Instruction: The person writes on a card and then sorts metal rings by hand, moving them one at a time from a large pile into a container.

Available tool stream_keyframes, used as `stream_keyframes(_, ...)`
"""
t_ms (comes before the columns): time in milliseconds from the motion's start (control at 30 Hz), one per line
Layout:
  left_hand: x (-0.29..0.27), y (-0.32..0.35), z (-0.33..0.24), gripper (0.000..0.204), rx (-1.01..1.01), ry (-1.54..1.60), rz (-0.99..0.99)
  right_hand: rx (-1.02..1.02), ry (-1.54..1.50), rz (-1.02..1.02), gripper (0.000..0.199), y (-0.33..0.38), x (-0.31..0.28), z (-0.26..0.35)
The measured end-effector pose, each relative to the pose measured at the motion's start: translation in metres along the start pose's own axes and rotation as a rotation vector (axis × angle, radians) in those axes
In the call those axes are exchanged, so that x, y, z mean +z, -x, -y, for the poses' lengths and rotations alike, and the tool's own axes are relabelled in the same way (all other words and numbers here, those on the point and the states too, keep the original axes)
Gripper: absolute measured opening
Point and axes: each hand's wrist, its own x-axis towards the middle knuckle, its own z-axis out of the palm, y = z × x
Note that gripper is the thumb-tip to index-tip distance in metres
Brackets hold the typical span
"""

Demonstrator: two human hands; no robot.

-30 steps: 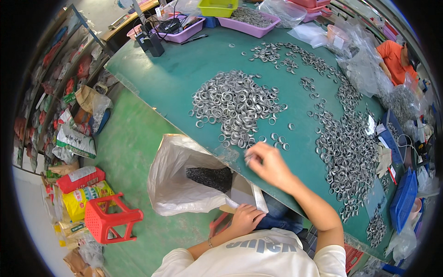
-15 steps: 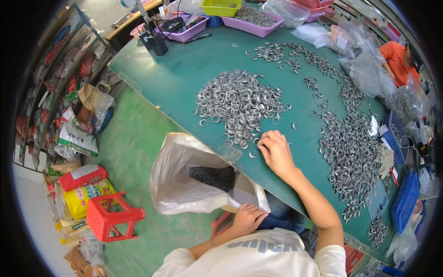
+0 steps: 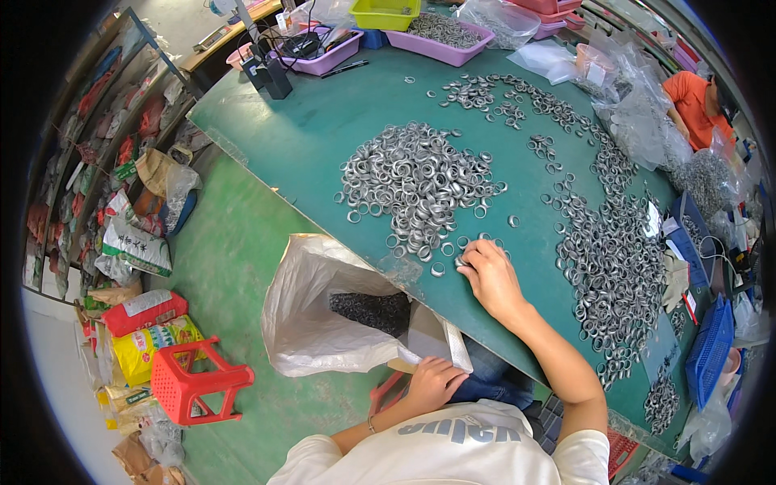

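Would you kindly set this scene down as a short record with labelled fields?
Surface: green table
Left hand: closed over the near rim of the pale sack
Right hand: fingers down at loose rings near the table edge; grip unclear
Sack contents: dark material, pieces too small to identify
Central heap: grey ring pile
Right side: longer ring spread
Far edge: purple tray of small parts
Floor, left: red stool
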Motion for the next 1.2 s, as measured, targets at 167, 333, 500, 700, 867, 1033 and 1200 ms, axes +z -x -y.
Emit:
stream_keyframes(167, 0.001, 0.0, 0.0, 0.009, -0.005, -0.008, 0.007, -0.085, -0.48, 0.079, 0.019, 0.007, 0.016, 0.038)
stream_keyframes(333, 0.001, 0.001, 0.001, 0.009, -0.011, -0.012, 0.007, -0.087, -0.347, -0.03, 0.019, -0.003, 0.016, 0.04)
stream_keyframes(500, 0.002, 0.001, 0.002, 0.009, -0.003, -0.001, 0.009, -0.078, 0.009, 0.035, 0.016, 0.0, 0.023, 0.018)
stream_keyframes(700, 0.002, 0.002, 0.002, 0.009, -0.009, 0.003, 0.001, -0.057, 0.057, -0.123, 0.018, -0.017, 0.019, 0.01)
stream_keyframes(867, 0.0, 0.0, 0.0, 0.009, 0.0, 0.002, -0.003, -0.124, 0.202, -0.141, 0.022, -0.022, 0.025, -0.002)
stream_keyframes(1033, 0.001, 0.001, 0.001, 0.009, -0.001, 0.004, -0.01, -0.157, 0.293, -0.136, 0.019, -0.024, 0.028, -0.003)
stream_keyframes(1200, 0.002, 0.001, 0.001, 0.009, 0.006, -0.004, -0.006, -0.248, 0.458, -0.121, 0.01, -0.022, 0.033, -0.006)
